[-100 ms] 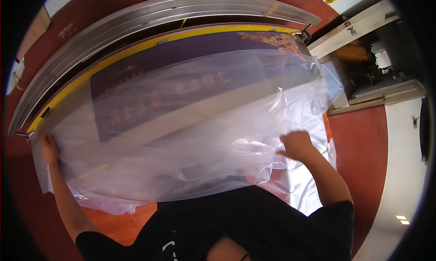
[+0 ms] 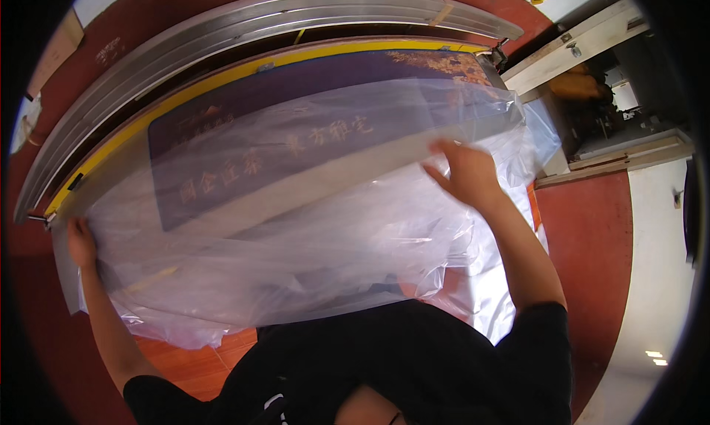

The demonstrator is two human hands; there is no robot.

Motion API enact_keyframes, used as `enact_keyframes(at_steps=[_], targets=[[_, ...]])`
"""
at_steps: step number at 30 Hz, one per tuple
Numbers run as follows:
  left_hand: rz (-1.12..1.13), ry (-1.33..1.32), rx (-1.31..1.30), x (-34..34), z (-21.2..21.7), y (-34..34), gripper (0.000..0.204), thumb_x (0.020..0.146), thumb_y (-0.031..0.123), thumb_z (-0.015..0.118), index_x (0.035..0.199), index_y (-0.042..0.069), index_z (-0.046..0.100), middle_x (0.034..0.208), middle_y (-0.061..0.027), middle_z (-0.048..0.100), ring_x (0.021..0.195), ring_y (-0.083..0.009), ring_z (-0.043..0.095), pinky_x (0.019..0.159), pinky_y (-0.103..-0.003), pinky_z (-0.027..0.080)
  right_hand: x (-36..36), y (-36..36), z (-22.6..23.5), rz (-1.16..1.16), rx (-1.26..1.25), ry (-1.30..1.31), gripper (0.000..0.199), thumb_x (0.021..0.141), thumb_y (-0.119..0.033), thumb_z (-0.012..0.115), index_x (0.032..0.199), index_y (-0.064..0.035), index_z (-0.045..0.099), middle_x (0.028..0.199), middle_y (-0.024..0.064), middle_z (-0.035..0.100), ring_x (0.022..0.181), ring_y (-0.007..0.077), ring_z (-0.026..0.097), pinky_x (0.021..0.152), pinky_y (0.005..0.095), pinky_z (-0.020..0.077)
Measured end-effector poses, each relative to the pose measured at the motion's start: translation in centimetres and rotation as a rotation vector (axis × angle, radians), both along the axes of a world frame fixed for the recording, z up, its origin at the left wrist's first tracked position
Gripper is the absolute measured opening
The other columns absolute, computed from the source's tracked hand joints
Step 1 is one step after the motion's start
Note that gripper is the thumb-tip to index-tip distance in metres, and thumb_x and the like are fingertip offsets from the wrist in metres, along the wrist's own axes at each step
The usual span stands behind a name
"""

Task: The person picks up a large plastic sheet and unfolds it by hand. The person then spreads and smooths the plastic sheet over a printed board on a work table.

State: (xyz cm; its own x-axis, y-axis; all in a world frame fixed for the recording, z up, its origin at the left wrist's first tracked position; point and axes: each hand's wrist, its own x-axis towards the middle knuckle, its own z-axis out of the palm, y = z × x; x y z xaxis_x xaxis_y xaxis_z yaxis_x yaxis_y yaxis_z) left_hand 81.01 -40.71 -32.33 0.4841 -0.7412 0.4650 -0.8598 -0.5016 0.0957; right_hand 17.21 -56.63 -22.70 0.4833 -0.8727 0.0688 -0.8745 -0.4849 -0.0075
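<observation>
A large sheet of clear plastic film [image 2: 333, 233] lies wrinkled over a long sign panel with a dark blue-purple field [image 2: 288, 89] and light lettering. My left hand [image 2: 81, 242] is at the panel's left end, its fingers curled on the film's edge; the fingertips are partly hidden. Above the film on the right is my right hand [image 2: 470, 175], slightly blurred, with thumb and fingers apart and nothing in it. Whether its fingers touch the film cannot be told. The film's near edge hangs close to my black shirt.
Behind the panel run a yellow strip [image 2: 200, 87] and long silvery metal rails [image 2: 251, 27]. A pale wooden frame [image 2: 592, 41] stands at the far right beside dark clutter. White shiny sheeting [image 2: 484, 299] hangs at the near right over orange floor tiles [image 2: 185, 369].
My right hand has moved up and slightly left across the film, away from me, and its fingers have spread. My left hand stays at the left end.
</observation>
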Motion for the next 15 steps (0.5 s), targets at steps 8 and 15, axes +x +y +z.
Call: enact_keyframes(at_steps=[8,15], targets=[[0.008,0.123,-0.011,-1.1,0.5,2.5,0.018,0.075,0.020,0.040,0.075,0.003,0.046,0.071,-0.0140,0.048,0.064,-0.0279,0.046,0.058,-0.031,0.036,1.8,-4.0,-6.1,-0.091,-0.251,-0.024,0.055,0.071,-0.042,0.039,0.108,-0.0021,0.032,0.117,0.0087,0.025,0.110,0.0239,0.018,0.088,0.0400,0.0137],[-0.001,0.643,-0.104,-0.5,3.6,4.5,0.025,0.076,0.025,0.042,0.082,0.002,0.048,0.071,-0.0017,0.049,0.066,-0.0111,0.044,0.062,-0.022,0.034,0.7,-11.1,-5.5,-0.307,-0.179,-0.405,0.019,0.066,-0.025,0.053,0.074,-0.0081,0.054,0.072,0.0050,0.051,0.080,0.0226,0.043,0.073,0.0345,0.0311]])
